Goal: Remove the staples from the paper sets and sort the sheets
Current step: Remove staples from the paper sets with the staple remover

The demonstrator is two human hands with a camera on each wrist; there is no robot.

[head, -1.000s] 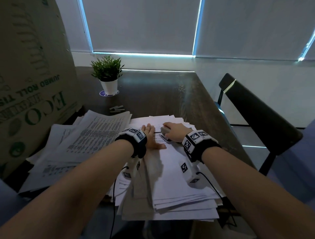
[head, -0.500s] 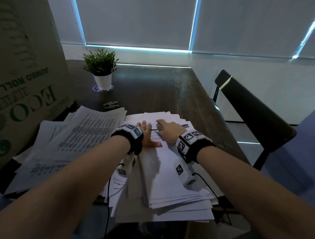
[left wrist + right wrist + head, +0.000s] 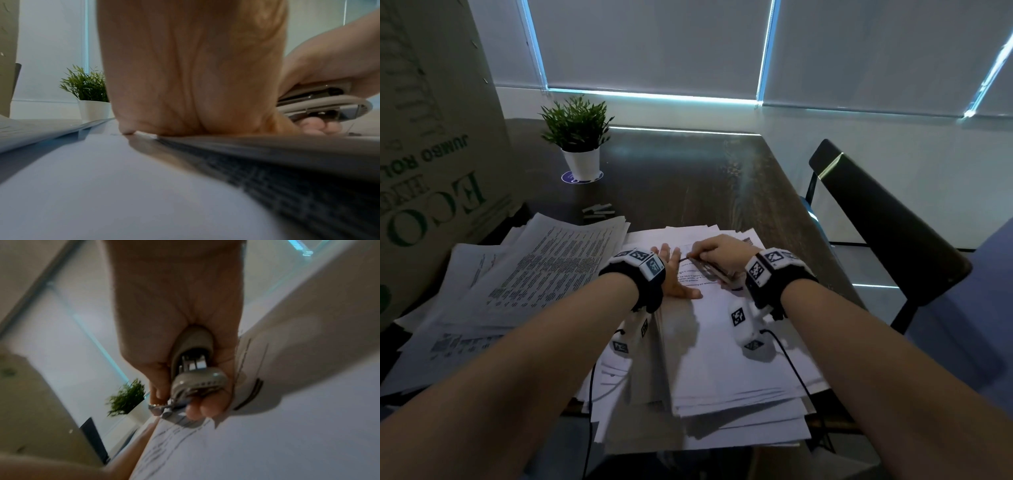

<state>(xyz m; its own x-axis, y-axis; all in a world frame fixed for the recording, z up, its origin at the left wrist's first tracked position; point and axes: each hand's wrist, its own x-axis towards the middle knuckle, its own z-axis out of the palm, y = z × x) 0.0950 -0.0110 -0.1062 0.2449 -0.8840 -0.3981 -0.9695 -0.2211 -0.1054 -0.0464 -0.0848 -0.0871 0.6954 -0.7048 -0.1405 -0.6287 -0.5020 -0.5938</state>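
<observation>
A thick pile of stapled paper sets [image 3: 722, 359] lies at the table's near edge. My left hand [image 3: 674, 274] presses flat on the top sheet, fingers straight; in the left wrist view the left hand [image 3: 191, 81] fills the middle. My right hand [image 3: 722, 251] grips a grey stapler [image 3: 709, 270] with a metal remover tip pointed at the sheet's upper left corner, close to the left fingers. The stapler [image 3: 195, 369] shows end-on inside my right hand [image 3: 180, 340]. The stapler [image 3: 320, 104] also appears at the right of the left wrist view. The staple itself is too small to see.
A second pile of printed sheets [image 3: 544, 274] lies to the left. A big cardboard box [image 3: 431, 154] stands at the far left. A potted plant [image 3: 580, 144] and small staple strips [image 3: 599, 210] sit behind. A black chair [image 3: 887, 222] stands to the right of the dark table [image 3: 688, 178].
My right hand has tilted the stapler up so its tip points at the sheet's corner. The left hand stays flat on the paper. The head view has shifted slightly.
</observation>
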